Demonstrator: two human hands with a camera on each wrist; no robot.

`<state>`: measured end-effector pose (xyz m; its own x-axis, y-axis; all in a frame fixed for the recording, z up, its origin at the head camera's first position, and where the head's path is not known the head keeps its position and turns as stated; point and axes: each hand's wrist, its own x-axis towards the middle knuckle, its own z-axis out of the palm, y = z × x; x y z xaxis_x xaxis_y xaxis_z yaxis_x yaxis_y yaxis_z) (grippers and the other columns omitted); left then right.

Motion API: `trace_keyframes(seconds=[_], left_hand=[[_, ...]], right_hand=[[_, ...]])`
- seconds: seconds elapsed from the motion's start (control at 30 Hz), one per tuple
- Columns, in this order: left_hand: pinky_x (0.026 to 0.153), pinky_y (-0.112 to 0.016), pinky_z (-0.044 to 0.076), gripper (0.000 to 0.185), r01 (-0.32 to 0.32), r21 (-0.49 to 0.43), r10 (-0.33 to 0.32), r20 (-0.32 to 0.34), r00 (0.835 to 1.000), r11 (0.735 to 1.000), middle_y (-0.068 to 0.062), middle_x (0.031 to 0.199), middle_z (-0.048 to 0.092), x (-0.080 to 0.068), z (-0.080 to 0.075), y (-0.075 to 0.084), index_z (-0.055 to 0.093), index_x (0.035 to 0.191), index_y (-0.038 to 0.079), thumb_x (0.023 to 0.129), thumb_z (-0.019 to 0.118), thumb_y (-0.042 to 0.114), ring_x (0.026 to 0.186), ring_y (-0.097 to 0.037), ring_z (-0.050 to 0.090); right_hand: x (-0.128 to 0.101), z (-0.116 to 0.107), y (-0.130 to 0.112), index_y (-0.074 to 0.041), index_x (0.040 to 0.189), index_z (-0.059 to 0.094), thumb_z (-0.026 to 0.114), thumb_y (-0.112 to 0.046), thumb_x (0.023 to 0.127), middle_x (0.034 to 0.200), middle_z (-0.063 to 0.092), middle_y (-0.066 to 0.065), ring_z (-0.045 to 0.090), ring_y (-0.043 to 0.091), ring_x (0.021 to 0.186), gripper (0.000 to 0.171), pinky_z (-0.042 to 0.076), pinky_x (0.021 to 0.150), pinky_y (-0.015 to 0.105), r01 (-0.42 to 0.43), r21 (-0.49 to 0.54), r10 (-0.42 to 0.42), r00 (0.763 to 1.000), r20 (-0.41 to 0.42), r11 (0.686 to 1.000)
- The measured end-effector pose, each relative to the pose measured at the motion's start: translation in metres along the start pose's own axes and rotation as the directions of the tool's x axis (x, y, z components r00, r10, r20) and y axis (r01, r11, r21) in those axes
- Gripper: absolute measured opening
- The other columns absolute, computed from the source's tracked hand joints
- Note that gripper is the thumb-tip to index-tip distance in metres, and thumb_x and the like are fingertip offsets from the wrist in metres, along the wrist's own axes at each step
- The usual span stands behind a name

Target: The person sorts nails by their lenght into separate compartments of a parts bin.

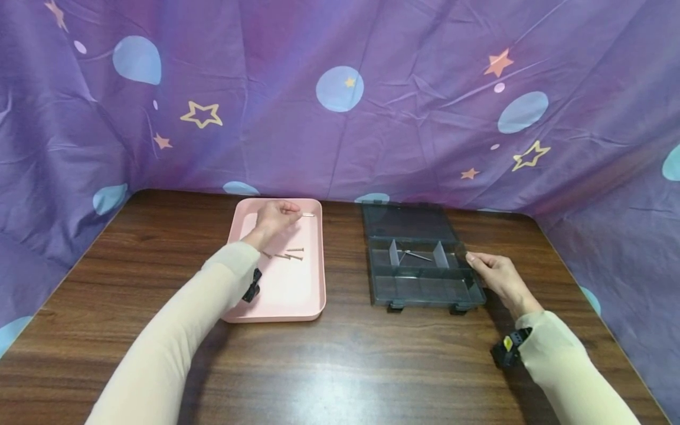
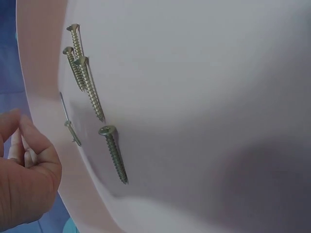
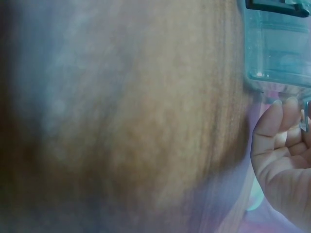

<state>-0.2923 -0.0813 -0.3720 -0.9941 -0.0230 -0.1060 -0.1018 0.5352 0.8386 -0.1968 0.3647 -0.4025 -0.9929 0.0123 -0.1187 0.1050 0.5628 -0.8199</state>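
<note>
Over the far end of a pink tray point(image 1: 289, 289) is my left hand point(image 1: 276, 218), thumb and index tips together; whether anything is between them cannot be made out. A thin nail point(image 1: 308, 215) shows near those fingertips. Several screws point(image 2: 92, 92) lie below the hand on the tray floor, and a smaller screw point(image 2: 72, 133) lies by the far wall. My right hand point(image 1: 496, 274) grips the right edge of a dark see-through compartment box point(image 1: 427, 286). Its lid point(image 1: 409, 221) lies folded back. Two or more nails point(image 1: 417, 255) sit in the middle compartment between pale dividers point(image 1: 440, 255).
The tray and box stand side by side on a brown wooden table point(image 1: 340, 366) with a gap between them. Two latches point(image 1: 395, 306) stick out at the box's near side. A purple patterned cloth point(image 1: 287, 141) hangs behind and at the sides.
</note>
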Motion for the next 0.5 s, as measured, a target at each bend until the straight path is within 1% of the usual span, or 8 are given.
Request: trace_keyframes(seconds=[0.07,0.17,0.23,0.3,0.37,0.43,0.5], left_hand=[[0.07,-0.02,0.048,0.024,0.0,-0.007,0.0,-0.003,1.0,1.0,-0.013,0.109,0.067,0.001,-0.0005,-0.001,0.067,0.108,0.005,0.088,0.065,0.017,0.083,-0.018,0.062],[0.066,-0.019,0.047,0.024,0.006,-0.016,-0.006,-0.011,1.0,1.0,-0.014,0.108,0.068,0.0019,-0.0012,-0.002,0.067,0.108,0.005,0.087,0.066,0.016,0.081,-0.017,0.062],[0.065,-0.017,0.046,0.024,0.005,-0.01,-0.005,-0.021,1.0,1.0,-0.014,0.108,0.068,0.0023,-0.0019,-0.0025,0.067,0.108,0.004,0.087,0.065,0.015,0.079,-0.015,0.06],[0.064,-0.016,0.044,0.023,0.007,-0.005,-0.007,-0.03,1.0,1.0,-0.014,0.108,0.068,0.0024,-0.0025,-0.0028,0.067,0.108,0.004,0.087,0.065,0.015,0.077,-0.013,0.06],[0.065,-0.015,0.043,0.023,0.004,0.008,-0.004,-0.038,0.999,1.0,-0.014,0.107,0.068,0.0025,-0.003,-0.003,0.067,0.107,0.004,0.087,0.065,0.015,0.076,-0.011,0.058],[0.066,-0.016,0.044,0.023,0.006,0.013,-0.005,-0.045,0.999,1.0,-0.013,0.107,0.068,0.003,-0.0035,-0.0033,0.067,0.107,0.004,0.087,0.066,0.016,0.077,-0.011,0.059],[0.071,-0.018,0.046,0.023,-0.003,0.011,0.004,-0.047,0.999,1.0,-0.014,0.108,0.068,0.004,-0.004,-0.0045,0.067,0.107,0.003,0.087,0.065,0.014,0.081,-0.014,0.061]], right_hand=[[0.0,-0.0001,0.0008,0.012,0.134,0.041,0.043,-0.034,0.1,0.135,0.041,0.028,0.05,-0.015,0.087,0.057,0.05,0.071,0.015,0.008,0.01,-0.008,1.0,-0.004,1.0],[-0.0003,-0.0003,0.0017,0.012,0.133,0.042,0.044,-0.033,0.099,0.132,0.048,0.02,0.051,-0.014,0.086,0.057,0.05,0.07,0.015,0.013,0.018,-0.013,1.0,-0.008,1.0],[-0.0005,-0.0004,0.0016,0.013,0.132,0.042,0.045,-0.032,0.099,0.13,0.051,0.017,0.053,-0.013,0.086,0.056,0.05,0.07,0.016,0.013,0.023,-0.013,1.0,-0.013,1.0],[-0.0007,-0.0004,0.0007,0.013,0.132,0.042,0.044,-0.032,0.099,0.13,0.051,0.018,0.052,-0.014,0.086,0.056,0.05,0.07,0.016,0.012,0.023,-0.012,1.0,-0.012,1.0],[-0.001,-0.0004,-0.0006,0.012,0.133,0.042,0.043,-0.033,0.1,0.133,0.047,0.023,0.05,-0.015,0.087,0.057,0.05,0.071,0.015,0.007,0.015,-0.007,1.0,-0.005,1.0],[-0.001,-0.0007,-0.0018,0.011,0.134,0.041,0.042,-0.035,0.1,0.136,0.042,0.027,0.048,-0.017,0.088,0.058,0.049,0.071,0.014,0.002,0.005,-0.002,1.0,0.004,1.0],[-0.0011,-0.001,-0.0024,0.011,0.135,0.04,0.041,-0.036,0.1,0.138,0.039,0.028,0.045,-0.019,0.089,0.059,0.048,0.071,0.013,-0.002,-0.007,0.002,1.0,0.011,1.0]])
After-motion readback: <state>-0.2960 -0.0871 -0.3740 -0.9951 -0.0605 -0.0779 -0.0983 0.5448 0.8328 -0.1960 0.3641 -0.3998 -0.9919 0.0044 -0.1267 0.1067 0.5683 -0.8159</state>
